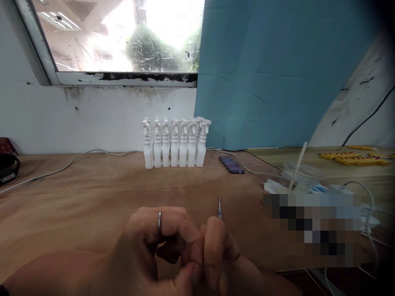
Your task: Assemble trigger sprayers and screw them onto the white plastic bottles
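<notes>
Both hands meet at the lower middle of the head view, over the wooden table. My left hand [173,246], with a ring [159,222] on one finger, is curled, its thumb and fingertips pinched together. Against those fingertips presses my right hand [220,250], also closed with bent fingers. Whatever lies between the fingertips is hidden. Just beyond the right knuckles shows a slim metal rod [219,207], its lower end covered by the hand. I cannot tell whether that hand grips the rod or it lies on the table behind.
Several white spray bottles [174,150] stand in a row by the wall. Right of them lies a phone [231,164] near a white cable [259,173]. A clear plastic container [304,174] with a straw [298,166] sits at right, yellow pieces [361,160] farther back.
</notes>
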{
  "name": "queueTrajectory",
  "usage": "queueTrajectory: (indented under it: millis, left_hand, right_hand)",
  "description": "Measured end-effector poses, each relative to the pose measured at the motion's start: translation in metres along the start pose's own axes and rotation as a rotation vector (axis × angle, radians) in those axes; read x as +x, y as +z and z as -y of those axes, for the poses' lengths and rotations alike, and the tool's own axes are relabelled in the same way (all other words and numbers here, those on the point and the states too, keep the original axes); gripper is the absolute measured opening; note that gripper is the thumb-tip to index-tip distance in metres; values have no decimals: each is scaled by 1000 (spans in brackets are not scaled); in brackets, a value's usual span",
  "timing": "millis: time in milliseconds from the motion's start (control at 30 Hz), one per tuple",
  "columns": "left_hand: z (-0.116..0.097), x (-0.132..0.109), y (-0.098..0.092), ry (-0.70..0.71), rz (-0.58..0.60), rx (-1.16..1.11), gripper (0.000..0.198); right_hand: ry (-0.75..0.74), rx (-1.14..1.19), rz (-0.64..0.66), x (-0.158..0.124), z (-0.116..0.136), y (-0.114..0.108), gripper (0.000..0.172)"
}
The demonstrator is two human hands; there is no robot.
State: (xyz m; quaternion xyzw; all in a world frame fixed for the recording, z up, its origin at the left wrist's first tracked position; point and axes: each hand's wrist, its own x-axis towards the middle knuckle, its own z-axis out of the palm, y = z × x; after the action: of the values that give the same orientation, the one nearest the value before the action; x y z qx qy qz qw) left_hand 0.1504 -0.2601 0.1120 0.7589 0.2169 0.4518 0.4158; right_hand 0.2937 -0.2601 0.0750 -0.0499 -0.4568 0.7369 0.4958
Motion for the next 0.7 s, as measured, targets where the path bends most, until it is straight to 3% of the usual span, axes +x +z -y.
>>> queueTrajectory:
  millis: [167,300,700]
  left_hand:
    - [0,-4,2,-2,7,-43,11]
    - [2,-6,3,18,-35,-46,11]
    - [2,-3,1,117,-107,67,12]
  right_hand:
    - [40,15,-2,-4,0,-8,32]
    - [-12,53,43,-6,-2,-11,26]
    - [31,-8,64,-4,6,-3,41]
